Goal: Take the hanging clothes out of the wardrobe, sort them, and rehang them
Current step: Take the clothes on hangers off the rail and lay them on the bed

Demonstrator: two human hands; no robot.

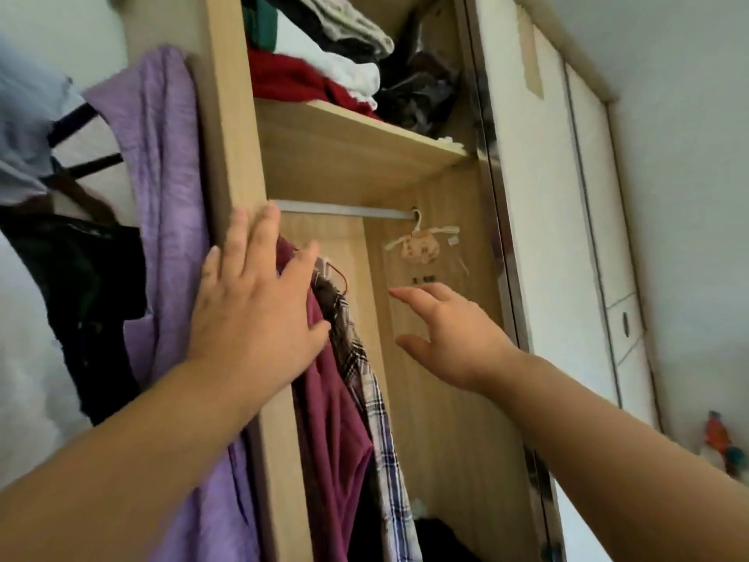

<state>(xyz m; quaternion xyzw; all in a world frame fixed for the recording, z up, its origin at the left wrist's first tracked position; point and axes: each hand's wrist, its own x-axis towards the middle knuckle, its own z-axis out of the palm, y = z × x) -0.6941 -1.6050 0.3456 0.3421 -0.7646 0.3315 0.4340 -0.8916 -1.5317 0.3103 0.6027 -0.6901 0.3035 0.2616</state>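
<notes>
Our left hand (251,314) lies flat, fingers (239,237) straight and spread, across the front edge of the wardrobe (231,115) side panel and onto a maroon top (332,419). The thumb presses the top near its shoulder, and the hand grasps nothing.

Just behind the top hangs a plaid shirt (377,399), touching it. Both sit at the left end of the hanging space, below the rail (344,209). Our hand hides most of their hangers, so we cannot tell whether they hook onto the rail.

Our right hand (454,338) reaches into the open space to the right of the shirt. Its fingers are released and loosely stretched, holding nothing, clear of the clothes.

At the rail's right end hangs a small hanger (417,227) with a pale little garment on it. Above the rail, a shelf (344,131) carries folded clothes, a red pile (292,81) and a white pile (348,71) among them.

Outside the wardrobe on the left, a purple garment (162,176) hangs against the side panel, with a black garment (89,298) just beside it. A white door (547,196) stands to the right.
</notes>
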